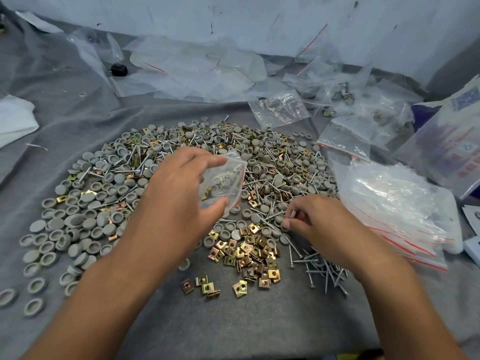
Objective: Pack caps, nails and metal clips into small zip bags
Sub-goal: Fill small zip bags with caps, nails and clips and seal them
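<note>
Sorting: the heap, a mixed spread of caps, nails and clips, lay on the grey cloth, seemingly so all three stayed within reach.
Bag stack: empty zip bags lay just right of the heap, handy for the next fill by the look of it.
Left hand: over the heap's middle, fingers and thumb pinched a bag by its edges, holding it up, probably to take parts; a clip or two showed inside.
Right hand: at the heap's near right edge, fingertips clenched on a nail, likely bound for the bag.
Clips: a sorted patch just nearer than the heap.
Nails: a loose bunch right of the clips, under the right wrist.
Caps: grey, thickest on the heap's left.
</note>
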A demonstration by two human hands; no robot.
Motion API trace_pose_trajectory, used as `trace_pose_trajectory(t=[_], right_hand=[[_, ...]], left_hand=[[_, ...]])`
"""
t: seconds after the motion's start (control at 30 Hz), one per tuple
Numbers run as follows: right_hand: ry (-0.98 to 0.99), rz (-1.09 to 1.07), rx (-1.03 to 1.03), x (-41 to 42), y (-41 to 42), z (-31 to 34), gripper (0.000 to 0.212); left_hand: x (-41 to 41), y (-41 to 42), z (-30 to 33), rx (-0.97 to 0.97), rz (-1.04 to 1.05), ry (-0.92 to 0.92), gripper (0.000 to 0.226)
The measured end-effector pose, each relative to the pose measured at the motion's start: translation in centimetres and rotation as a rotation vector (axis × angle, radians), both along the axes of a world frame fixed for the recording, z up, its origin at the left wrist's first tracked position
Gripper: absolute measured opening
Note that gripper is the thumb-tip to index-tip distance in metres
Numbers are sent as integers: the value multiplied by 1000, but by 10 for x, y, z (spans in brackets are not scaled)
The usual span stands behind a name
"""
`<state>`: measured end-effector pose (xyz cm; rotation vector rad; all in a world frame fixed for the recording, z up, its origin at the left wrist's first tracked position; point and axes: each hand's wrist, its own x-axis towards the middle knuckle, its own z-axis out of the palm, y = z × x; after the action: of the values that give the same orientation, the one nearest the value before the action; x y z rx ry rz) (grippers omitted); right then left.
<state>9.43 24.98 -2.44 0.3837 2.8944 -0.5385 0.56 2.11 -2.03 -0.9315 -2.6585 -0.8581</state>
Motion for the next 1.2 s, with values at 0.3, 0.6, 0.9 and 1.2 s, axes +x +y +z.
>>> trace_pose_trajectory(t=[0.3,0.6,0.9,1.2], right_hand=[[864,108,-166,-14,-60,9,11],[886,132,40,-20,-69,3,42],[447,-81,-192,-12,-11,10,6],[-22,121,-78,-3,-1,-1,19]], left_hand=[[1,6,0,4,-15,-22,61],[4,6,3,30,-19,-38,58],[5,4,6,18,-4,-53,63],[4,3,7,13,-2,-46,63]])
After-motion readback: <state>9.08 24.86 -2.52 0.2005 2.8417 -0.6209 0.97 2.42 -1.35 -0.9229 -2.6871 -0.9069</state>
